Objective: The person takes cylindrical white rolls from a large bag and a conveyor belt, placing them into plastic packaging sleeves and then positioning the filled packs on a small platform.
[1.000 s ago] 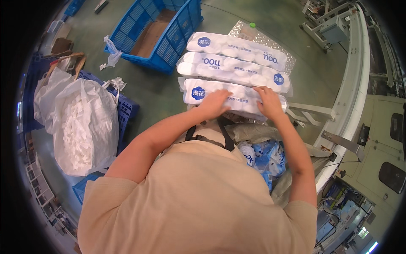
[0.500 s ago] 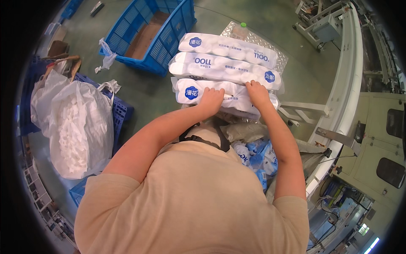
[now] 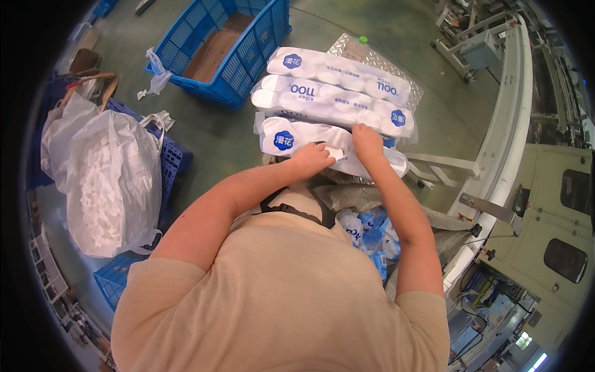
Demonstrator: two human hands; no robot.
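The left hand (image 3: 312,160) and right hand (image 3: 368,144) each grasp the plastic wrapper (image 3: 340,137) of the nearest toilet-roll pack (image 3: 310,134) at separate points, apparently to tension it.

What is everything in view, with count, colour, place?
packs: at least three, white and blue, centre
plate: one, silver, behind packs
bottle: one, green-capped, behind farthest pack
upper crate: one, blue, upper left
lower crate: one, blue, lower left
dark crate: at least one, navy, left
bag: one, white, beside dark crate
film: one, whitish, on upper crate's edge
sack: one, greyish, near waist
wrappers: several, blue and white, beside right forearm
rail: one, white, right
machine: one, pale green, far right
floor: one, green, beneath everything
edge clutter: too blurred to count
shirt: one, beige, lower centre
left hand, right hand: bare, both at nearest pack
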